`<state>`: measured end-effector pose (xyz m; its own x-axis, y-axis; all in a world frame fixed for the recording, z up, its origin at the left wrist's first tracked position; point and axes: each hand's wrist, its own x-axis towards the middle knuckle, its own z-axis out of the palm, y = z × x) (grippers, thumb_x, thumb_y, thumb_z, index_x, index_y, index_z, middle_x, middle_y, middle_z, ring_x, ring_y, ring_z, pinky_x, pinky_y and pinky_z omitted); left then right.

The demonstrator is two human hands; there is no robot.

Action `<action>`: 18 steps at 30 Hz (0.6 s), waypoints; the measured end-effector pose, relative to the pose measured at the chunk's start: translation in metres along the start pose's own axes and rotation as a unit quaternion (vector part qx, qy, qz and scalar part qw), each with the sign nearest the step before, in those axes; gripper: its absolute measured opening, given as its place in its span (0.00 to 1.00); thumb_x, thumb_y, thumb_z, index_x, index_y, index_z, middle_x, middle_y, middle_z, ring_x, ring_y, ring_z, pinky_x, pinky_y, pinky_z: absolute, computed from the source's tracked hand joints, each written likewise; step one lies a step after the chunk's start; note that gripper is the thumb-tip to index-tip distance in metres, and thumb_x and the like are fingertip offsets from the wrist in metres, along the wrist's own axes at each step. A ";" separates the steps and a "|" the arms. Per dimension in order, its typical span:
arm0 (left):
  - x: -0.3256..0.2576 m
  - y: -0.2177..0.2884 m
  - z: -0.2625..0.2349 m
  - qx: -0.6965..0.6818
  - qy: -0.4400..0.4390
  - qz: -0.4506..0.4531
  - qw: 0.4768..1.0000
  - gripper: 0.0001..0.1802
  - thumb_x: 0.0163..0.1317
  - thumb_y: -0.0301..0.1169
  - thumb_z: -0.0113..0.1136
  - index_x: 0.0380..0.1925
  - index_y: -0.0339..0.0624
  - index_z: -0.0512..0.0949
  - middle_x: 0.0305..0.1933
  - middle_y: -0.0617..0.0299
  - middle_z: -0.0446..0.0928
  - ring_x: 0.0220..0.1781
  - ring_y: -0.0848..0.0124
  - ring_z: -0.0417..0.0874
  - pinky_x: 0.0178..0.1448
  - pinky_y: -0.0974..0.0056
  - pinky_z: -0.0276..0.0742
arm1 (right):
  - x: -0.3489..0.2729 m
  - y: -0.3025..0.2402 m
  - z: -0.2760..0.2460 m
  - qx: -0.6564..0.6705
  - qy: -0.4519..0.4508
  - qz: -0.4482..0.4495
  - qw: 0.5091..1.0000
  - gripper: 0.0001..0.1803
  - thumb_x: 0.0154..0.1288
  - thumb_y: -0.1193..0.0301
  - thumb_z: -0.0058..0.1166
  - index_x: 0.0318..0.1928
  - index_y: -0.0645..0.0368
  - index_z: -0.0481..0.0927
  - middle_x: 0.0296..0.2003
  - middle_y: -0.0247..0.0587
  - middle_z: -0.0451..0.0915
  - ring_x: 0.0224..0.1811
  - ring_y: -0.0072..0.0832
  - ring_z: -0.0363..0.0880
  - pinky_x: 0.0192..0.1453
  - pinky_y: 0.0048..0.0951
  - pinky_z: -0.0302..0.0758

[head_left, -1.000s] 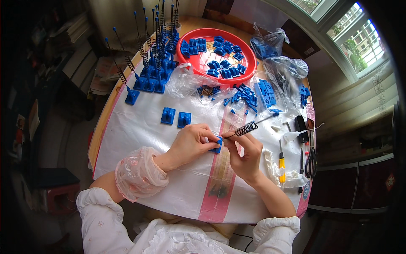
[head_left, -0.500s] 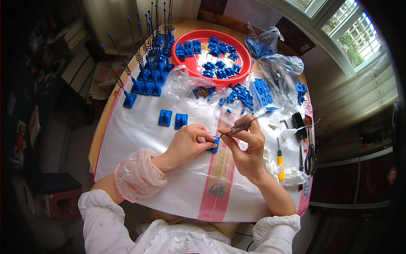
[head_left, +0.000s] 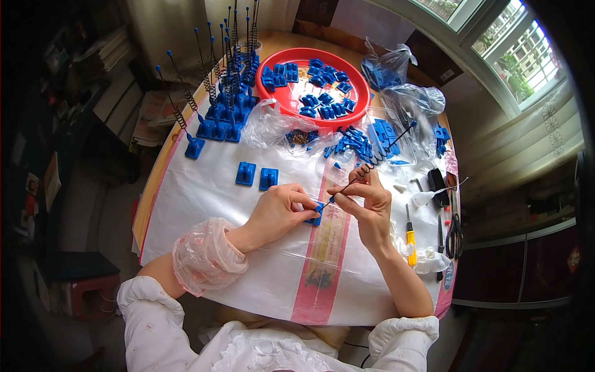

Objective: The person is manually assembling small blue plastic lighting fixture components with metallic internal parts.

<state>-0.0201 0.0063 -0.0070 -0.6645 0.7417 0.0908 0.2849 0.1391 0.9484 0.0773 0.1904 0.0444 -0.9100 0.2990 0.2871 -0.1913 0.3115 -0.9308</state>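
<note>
Edge of the table [head_left: 142,214], of light wood, shows at the left beside the white sheet [head_left: 195,204]. Along the far left part of it, many spring stands [head_left: 228,102] rise mostly upright on blue feet, set tightly together; one blue foot [head_left: 194,148] sits apart, nearer to the person. To the right of this, two blue bases [head_left: 245,173] lie side by side. From these two down to the front edge, the sheet makes a wide flat area, and the left forearm crosses it.

The left hand [head_left: 282,208] is closed with its fingertips on a blue piece [head_left: 317,218], which lies on the sheet near the pink stripe [head_left: 315,279]. Behind, the round red tray [head_left: 285,101] carries more blue parts, and a pile of small blue pegs [head_left: 353,142] lies just before its rim. The right hand [head_left: 365,208] pinches the lower part of a black spring rod [head_left: 370,166] between thumb and finger. The rod leans up to the right; its lower end comes to the blue piece, but I cannot see if it is inserted. Right of this hand, a yellow-handled screwdriver [head_left: 411,245] and black scissors [head_left: 455,239] stay near the right edge, so sideways room is narrower there.
</note>
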 end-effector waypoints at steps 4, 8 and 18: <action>0.000 0.000 0.000 0.003 0.001 0.008 1.000 0.09 0.58 0.26 0.76 0.40 0.42 0.91 0.34 0.63 0.83 0.27 0.78 0.81 0.33 0.72 0.76 | -0.004 0.001 0.001 -0.057 0.000 -0.010 0.998 0.09 0.55 0.74 0.72 0.39 0.55 0.94 0.41 0.34 0.76 0.51 0.31 0.69 0.58 0.33 0.65; -0.003 0.002 0.000 0.006 0.002 0.001 1.000 0.12 0.57 0.27 0.77 0.42 0.44 0.91 0.35 0.63 0.84 0.27 0.78 0.81 0.34 0.72 0.77 | -0.004 -0.003 0.002 -0.062 0.005 -0.020 0.998 0.08 0.55 0.75 0.71 0.38 0.55 0.93 0.39 0.33 0.77 0.49 0.31 0.69 0.57 0.33 0.65; -0.006 0.007 -0.012 0.012 -0.020 0.017 1.000 0.17 0.56 0.31 0.79 0.47 0.46 0.90 0.39 0.61 0.85 0.28 0.77 0.80 0.34 0.71 0.77 | -0.004 -0.013 0.000 -0.109 -0.001 -0.036 0.993 0.09 0.56 0.76 0.71 0.39 0.59 0.93 0.34 0.32 0.76 0.44 0.27 0.68 0.50 0.30 0.66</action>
<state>-0.0229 -0.0053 0.0029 -0.6260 0.7719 0.1111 0.3242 0.1280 0.9373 0.0836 0.1854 0.0553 -0.8977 0.2674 0.3503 -0.1719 0.5195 -0.8370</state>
